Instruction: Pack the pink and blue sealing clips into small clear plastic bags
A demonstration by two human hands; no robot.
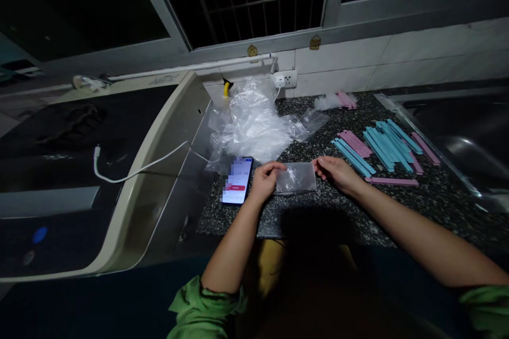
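A small clear plastic bag (pixel 297 179) lies flat just above the speckled counter, between my two hands. My left hand (pixel 265 182) has its fingers closed over the bag's upper left edge. At the opposite upper corner, my right hand (pixel 337 170) pinches the bag's edge with thumb and fingers. To the right are several light blue flat strips (pixel 387 145) and pink strips (pixel 353 143), loosely piled; one pink strip (pixel 393 181) lies alone in front. A phone (pixel 237 190) with a lit timer screen lies left of my left hand.
A heap of clear plastic bags (pixel 256 122) sits behind the phone. Further back are bagged pink strips (pixel 347 99) and a wall socket with charger (pixel 284 79). A washing machine (pixel 159 169) with a white cable (pixel 159 160) stands left; a metal sink (pixel 469 137) is right.
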